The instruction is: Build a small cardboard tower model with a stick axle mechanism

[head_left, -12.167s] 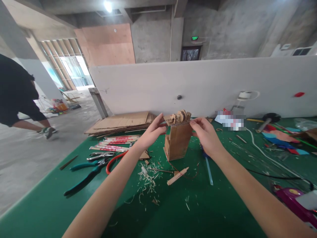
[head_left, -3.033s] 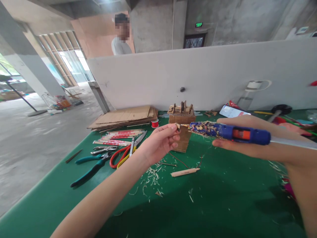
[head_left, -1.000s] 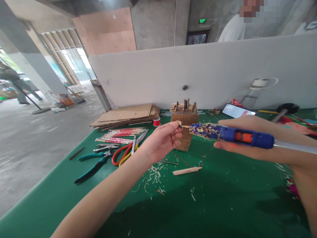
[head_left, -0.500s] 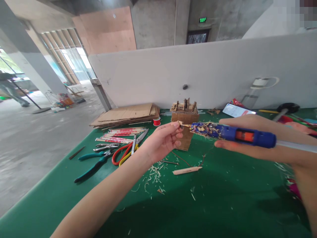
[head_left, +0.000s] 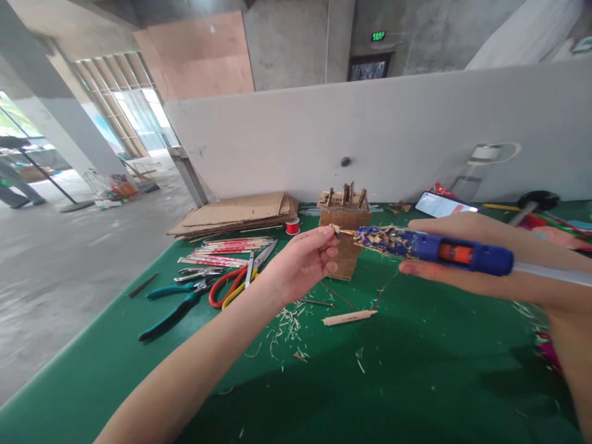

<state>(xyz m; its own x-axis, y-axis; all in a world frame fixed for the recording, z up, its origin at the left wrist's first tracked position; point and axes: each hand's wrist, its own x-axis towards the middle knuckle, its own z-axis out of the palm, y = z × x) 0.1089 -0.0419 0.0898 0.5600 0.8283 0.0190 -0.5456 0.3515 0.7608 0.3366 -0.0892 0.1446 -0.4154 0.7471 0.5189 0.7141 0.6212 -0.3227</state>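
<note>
My right hand (head_left: 467, 271) is closed round a blue glue gun (head_left: 435, 248) whose front is crusted with scraps. Its metal tip touches a small piece (head_left: 335, 231) pinched between the thumb and forefinger of my left hand (head_left: 303, 265). Both are held above the green table (head_left: 324, 382). Just behind them stands a small cardboard box (head_left: 346, 237) with wooden parts sticking up from its top.
Left of my hands lie teal pliers (head_left: 173, 305), red and yellow scissors (head_left: 235, 283), red-and-white sticks (head_left: 226, 253), a red thread spool (head_left: 291, 227) and stacked cardboard (head_left: 235, 213). A carved wooden stick (head_left: 349, 317) and shavings lie in front. A phone (head_left: 444, 205) rests by the white partition.
Over the last second almost nothing has moved; the glue gun tip stays on the small piece. A person behind the partition has passed out to the right.
</note>
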